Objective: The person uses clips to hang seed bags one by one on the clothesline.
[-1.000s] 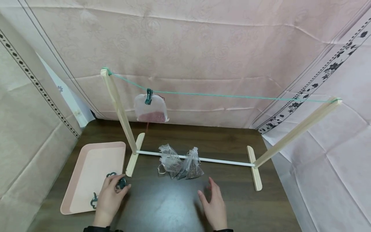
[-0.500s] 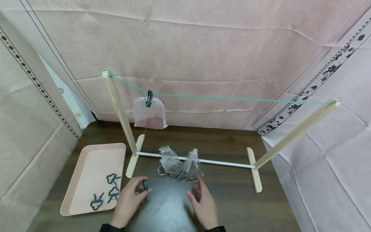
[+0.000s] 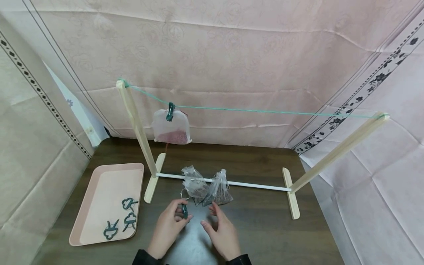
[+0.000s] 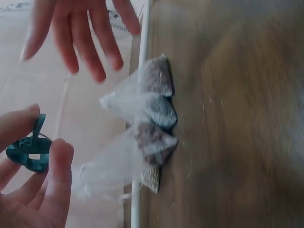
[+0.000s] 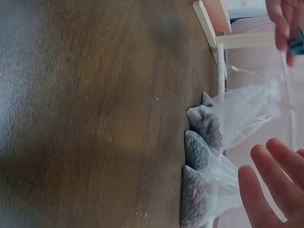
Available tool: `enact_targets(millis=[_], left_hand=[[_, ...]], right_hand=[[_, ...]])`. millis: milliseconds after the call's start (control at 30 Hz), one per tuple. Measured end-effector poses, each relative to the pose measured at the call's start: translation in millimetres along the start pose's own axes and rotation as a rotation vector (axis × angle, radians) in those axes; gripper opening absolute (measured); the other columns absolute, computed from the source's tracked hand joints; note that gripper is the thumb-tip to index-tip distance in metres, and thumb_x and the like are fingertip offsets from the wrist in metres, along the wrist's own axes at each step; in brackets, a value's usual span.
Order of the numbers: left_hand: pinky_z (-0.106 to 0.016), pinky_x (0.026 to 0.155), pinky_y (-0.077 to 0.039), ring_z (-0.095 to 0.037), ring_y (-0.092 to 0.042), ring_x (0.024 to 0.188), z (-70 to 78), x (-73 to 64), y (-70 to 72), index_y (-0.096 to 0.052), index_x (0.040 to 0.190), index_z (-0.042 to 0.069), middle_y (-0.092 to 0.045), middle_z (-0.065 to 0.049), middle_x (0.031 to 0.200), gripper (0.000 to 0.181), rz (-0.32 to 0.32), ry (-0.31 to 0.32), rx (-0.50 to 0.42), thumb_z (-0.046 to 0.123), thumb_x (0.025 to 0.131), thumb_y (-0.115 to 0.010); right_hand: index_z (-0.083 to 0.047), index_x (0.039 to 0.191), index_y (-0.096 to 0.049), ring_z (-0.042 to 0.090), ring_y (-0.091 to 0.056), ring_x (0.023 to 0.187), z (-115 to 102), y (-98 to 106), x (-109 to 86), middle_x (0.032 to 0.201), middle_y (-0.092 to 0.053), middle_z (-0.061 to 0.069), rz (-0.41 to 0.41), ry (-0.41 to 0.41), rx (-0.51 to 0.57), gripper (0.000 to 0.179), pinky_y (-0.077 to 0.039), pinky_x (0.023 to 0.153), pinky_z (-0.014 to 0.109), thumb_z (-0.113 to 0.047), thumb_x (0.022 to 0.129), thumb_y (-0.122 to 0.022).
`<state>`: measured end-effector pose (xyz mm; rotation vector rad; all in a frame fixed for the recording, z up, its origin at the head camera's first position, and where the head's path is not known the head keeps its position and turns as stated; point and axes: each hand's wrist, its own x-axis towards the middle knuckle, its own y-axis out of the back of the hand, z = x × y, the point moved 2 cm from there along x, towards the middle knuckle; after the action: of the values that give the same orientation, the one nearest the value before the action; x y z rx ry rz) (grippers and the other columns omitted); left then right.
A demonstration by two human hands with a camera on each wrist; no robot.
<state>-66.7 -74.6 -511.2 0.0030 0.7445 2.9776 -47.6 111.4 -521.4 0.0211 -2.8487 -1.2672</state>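
Note:
My left hand (image 3: 165, 230) pinches a dark green plastic clip (image 4: 42, 153) between thumb and fingers, low over the table. Opposite it, my right hand (image 3: 223, 235) has relaxed, spread fingers and holds nothing. Just beyond both hands, sheer drawstring bags (image 3: 217, 189) with dark pebble-like contents lean on the white rod (image 3: 260, 186); the wrist views show several filled lumps side by side. A similar bag with pink contents (image 3: 172, 137) hangs from the green string (image 3: 251, 110), fastened by another green clip (image 3: 170, 112).
On the left lies a pink tray (image 3: 109, 175) with three green clips, one of them this upper clip (image 3: 128, 203). Wooden posts, a left post (image 3: 137, 127) and a slanting right post (image 3: 341, 152), carry the string. Patterned cloth (image 3: 232, 62) hangs behind and at both sides.
My left hand has lifted a clip out of the tray and carried it right, toward the table's middle. My right hand has moved left, closer to the bags. The hanging bag has swung slightly.

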Motion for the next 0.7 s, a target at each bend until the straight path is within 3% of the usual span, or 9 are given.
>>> enact_targets(millis=[133,367,500,700], left_hand=[[-0.021,0.055,-0.046,-0.005,-0.056,0.071,5.9,-0.2,-7.3,-0.050,0.113,0.020,-0.051,0.003,0.096,0.045,-0.012,-0.037,0.004,0.029,0.075,-0.071],[-0.021,0.060,-0.048,-0.006,-0.058,0.075,12.3,-2.1,-16.7,-0.049,0.112,0.028,-0.053,0.004,0.100,0.043,-0.021,-0.060,-0.056,0.034,0.075,-0.070],[-0.023,0.061,-0.047,-0.008,-0.058,0.078,16.1,-2.5,-18.8,-0.050,0.110,0.030,-0.057,0.005,0.103,0.042,-0.024,-0.034,-0.113,0.040,0.074,-0.069],[-0.026,0.059,-0.047,-0.012,-0.059,0.074,25.3,-5.0,-14.3,-0.051,0.110,0.028,-0.059,0.011,0.105,0.039,-0.071,0.017,-0.202,0.038,0.076,-0.068]], right_hand=[[-0.015,0.137,-0.035,0.010,-0.054,0.102,-2.8,-3.7,0.0,0.119,-0.054,-0.009,-0.024,0.018,-0.008,0.077,-0.046,0.075,0.033,-0.066,0.080,-0.041],[-0.016,0.134,-0.039,0.013,-0.056,0.100,-8.2,-7.1,-0.6,0.119,-0.055,-0.010,-0.054,0.086,-0.028,0.068,-0.046,0.075,0.036,-0.062,0.084,-0.039],[-0.018,0.130,-0.046,0.015,-0.055,0.101,-9.6,-8.5,-1.6,0.115,-0.058,-0.006,-0.062,0.130,-0.047,0.061,-0.045,0.077,0.041,-0.060,0.086,-0.039],[-0.020,0.121,-0.054,0.014,-0.058,0.090,-13.0,-12.0,-6.2,0.106,-0.060,-0.003,-0.044,0.238,-0.010,0.049,-0.046,0.070,0.034,-0.053,0.085,-0.047]])
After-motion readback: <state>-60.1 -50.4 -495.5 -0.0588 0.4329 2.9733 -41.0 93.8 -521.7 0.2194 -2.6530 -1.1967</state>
